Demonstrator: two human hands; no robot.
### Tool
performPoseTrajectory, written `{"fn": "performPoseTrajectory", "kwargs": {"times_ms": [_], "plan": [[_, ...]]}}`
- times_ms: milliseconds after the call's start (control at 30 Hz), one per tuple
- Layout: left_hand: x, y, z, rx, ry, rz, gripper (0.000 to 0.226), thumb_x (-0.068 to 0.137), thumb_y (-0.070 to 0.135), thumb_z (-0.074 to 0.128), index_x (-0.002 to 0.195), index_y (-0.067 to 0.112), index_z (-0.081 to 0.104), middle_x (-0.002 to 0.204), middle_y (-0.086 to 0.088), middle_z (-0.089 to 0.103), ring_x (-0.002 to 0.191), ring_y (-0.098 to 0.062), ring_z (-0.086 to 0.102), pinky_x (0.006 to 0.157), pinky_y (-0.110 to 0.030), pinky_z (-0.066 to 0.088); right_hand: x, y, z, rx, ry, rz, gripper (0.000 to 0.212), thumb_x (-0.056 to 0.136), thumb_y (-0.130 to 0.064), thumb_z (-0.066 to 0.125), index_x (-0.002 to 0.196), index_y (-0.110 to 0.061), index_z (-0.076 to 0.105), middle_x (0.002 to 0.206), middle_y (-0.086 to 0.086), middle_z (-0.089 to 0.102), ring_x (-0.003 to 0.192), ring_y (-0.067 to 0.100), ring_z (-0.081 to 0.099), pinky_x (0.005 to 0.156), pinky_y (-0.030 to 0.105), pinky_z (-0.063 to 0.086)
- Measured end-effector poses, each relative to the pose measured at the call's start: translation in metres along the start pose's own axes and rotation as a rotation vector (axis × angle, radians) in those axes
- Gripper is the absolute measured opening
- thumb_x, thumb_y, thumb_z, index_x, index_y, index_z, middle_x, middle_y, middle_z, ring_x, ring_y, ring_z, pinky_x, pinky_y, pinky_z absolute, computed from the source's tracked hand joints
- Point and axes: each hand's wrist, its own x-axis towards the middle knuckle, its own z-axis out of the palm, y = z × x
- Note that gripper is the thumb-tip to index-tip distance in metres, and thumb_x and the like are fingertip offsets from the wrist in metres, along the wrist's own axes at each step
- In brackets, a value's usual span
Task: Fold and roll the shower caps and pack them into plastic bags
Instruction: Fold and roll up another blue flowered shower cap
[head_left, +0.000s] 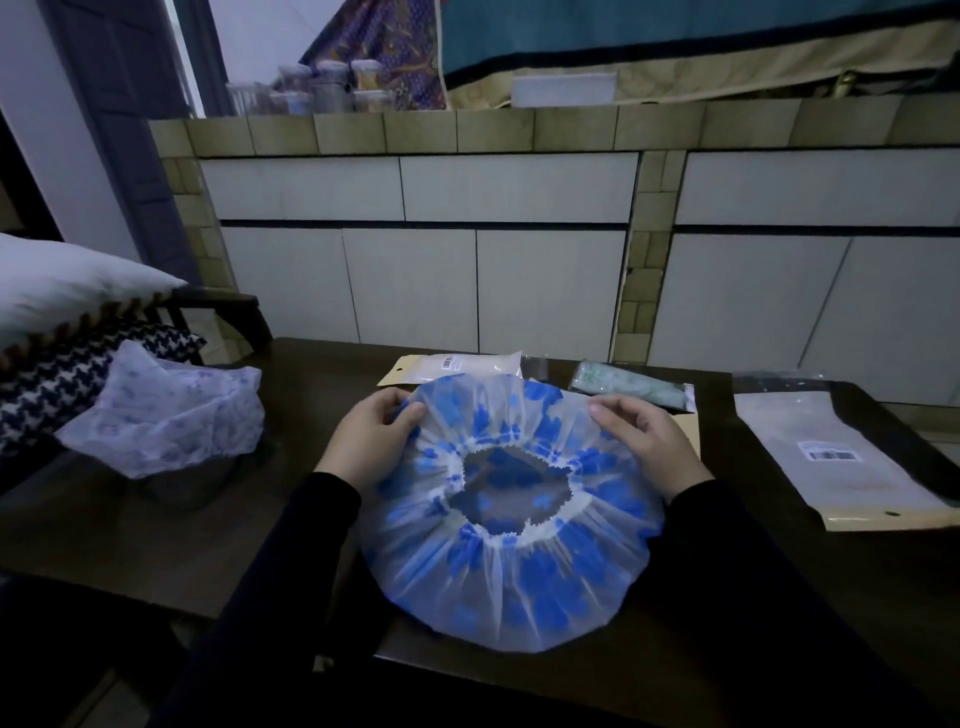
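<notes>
A clear shower cap with blue patches (511, 561) lies spread on the dark table (779, 587), its elastic opening facing up. My left hand (371, 439) pinches the cap's far left edge. At the far right edge, my right hand (644, 439) grips the plastic. A packed plastic bag with a white roll (457, 366) lies just behind the cap. Beside it sits another bag holding a green roll (631, 389). An empty plastic bag with a barcode label (841, 457) lies flat at the right.
A pale shower cap with faint blue print (166, 415) is heaped on a low dark stand at the left. Behind it are a white pillow (67, 286) and a houndstooth cushion (57, 379). A tiled counter wall (519, 260) runs behind the table.
</notes>
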Motion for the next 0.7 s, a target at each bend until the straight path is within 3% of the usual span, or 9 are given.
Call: {"fn": "performPoseTrajectory", "kwargs": {"times_ms": [67, 167, 233, 300, 400, 500, 567, 633, 700], "plan": [[-0.001, 0.004, 0.005, 0.029, -0.004, 0.042, 0.014, 0.096, 0.031, 0.053, 0.09, 0.022, 0.062, 0.092, 0.003, 0.069, 0.085, -0.014, 0.065, 0.076, -0.029, 0.049, 0.0, -0.002, 0.004, 0.032, -0.026, 0.07, 0.015, 0.088, -0.032, 0.064, 0.094, -0.021, 0.072, 0.089, 0.001, 0.072, 0.084, 0.016, 0.065, 0.079, 0.029, 0.05], [-0.006, 0.008, 0.015, 0.043, 0.045, 0.089, 0.028, 0.095, 0.04, 0.052, 0.085, 0.019, 0.066, 0.082, 0.001, 0.07, 0.08, -0.016, 0.064, 0.075, -0.034, 0.049, 0.0, -0.001, 0.007, -0.016, -0.025, 0.101, 0.013, 0.088, -0.028, 0.066, 0.087, -0.016, 0.072, 0.081, 0.008, 0.069, 0.074, 0.02, 0.06, 0.071, 0.03, 0.049], [-0.007, 0.006, 0.014, 0.148, 0.142, 0.103, 0.028, 0.094, 0.041, 0.054, 0.081, 0.021, 0.068, 0.079, 0.004, 0.069, 0.078, -0.013, 0.063, 0.074, -0.034, 0.049, -0.001, -0.001, 0.002, -0.007, 0.081, 0.112, 0.012, 0.088, -0.025, 0.066, 0.083, -0.016, 0.071, 0.082, 0.011, 0.07, 0.076, 0.022, 0.062, 0.075, 0.034, 0.051], [-0.005, -0.001, 0.011, 0.267, 0.174, 0.071, 0.023, 0.093, 0.041, 0.055, 0.081, 0.026, 0.067, 0.084, 0.006, 0.068, 0.079, -0.01, 0.06, 0.074, -0.033, 0.049, -0.002, 0.002, -0.001, 0.013, 0.181, 0.124, 0.012, 0.09, -0.022, 0.065, 0.079, -0.016, 0.068, 0.075, 0.003, 0.069, 0.074, 0.016, 0.063, 0.072, 0.026, 0.052], [-0.005, -0.008, 0.014, 0.373, 0.075, -0.03, 0.015, 0.095, 0.042, 0.051, 0.096, 0.031, 0.061, 0.098, 0.004, 0.068, 0.083, -0.009, 0.057, 0.074, -0.028, 0.043, -0.007, 0.002, 0.007, -0.182, 0.107, 0.148, 0.012, 0.094, -0.024, 0.058, 0.085, -0.021, 0.066, 0.07, -0.005, 0.061, 0.067, 0.01, 0.057, 0.061, 0.019, 0.045], [-0.01, -0.004, 0.017, 0.47, 0.075, -0.063, 0.04, 0.094, 0.052, 0.046, 0.124, 0.027, 0.053, 0.113, -0.001, 0.063, 0.096, -0.016, 0.058, 0.082, -0.034, 0.046, -0.012, -0.003, 0.007, -0.399, 0.117, 0.204, 0.011, 0.094, -0.025, 0.053, 0.09, -0.021, 0.063, 0.073, -0.004, 0.057, 0.069, 0.012, 0.054, 0.06, 0.024, 0.04], [-0.017, 0.002, 0.017, 0.633, 0.066, -0.078, 0.051, 0.09, 0.06, 0.044, 0.13, 0.028, 0.05, 0.123, -0.002, 0.058, 0.11, -0.022, 0.056, 0.093, -0.039, 0.045, -0.017, -0.013, 0.0, -0.569, 0.125, 0.275, 0.003, 0.088, -0.023, 0.056, 0.089, -0.021, 0.058, 0.079, -0.001, 0.06, 0.074, 0.014, 0.056, 0.066, 0.028, 0.047], [-0.023, 0.005, 0.017, 0.768, -0.024, -0.137, 0.052, 0.088, 0.061, 0.043, 0.128, 0.028, 0.051, 0.127, -0.002, 0.056, 0.113, -0.024, 0.055, 0.097, -0.04, 0.044, -0.025, -0.022, -0.002, -0.744, 0.111, 0.301, 0.021, 0.077, -0.022, 0.062, 0.096, -0.021, 0.055, 0.095, -0.001, 0.059, 0.088, 0.017, 0.057, 0.075, 0.032, 0.051], [-0.024, 0.005, 0.019, 0.777, -0.134, -0.193, 0.047, 0.088, 0.054, 0.049, 0.125, 0.025, 0.053, 0.125, -0.001, 0.058, 0.111, -0.023, 0.056, 0.097, -0.038, 0.044, -0.026, -0.028, 0.003, -0.856, 0.074, 0.169, 0.042, 0.074, -0.023, 0.063, 0.114, -0.025, 0.051, 0.112, -0.001, 0.052, 0.107, 0.019, 0.051, 0.088, 0.035, 0.048]]}}
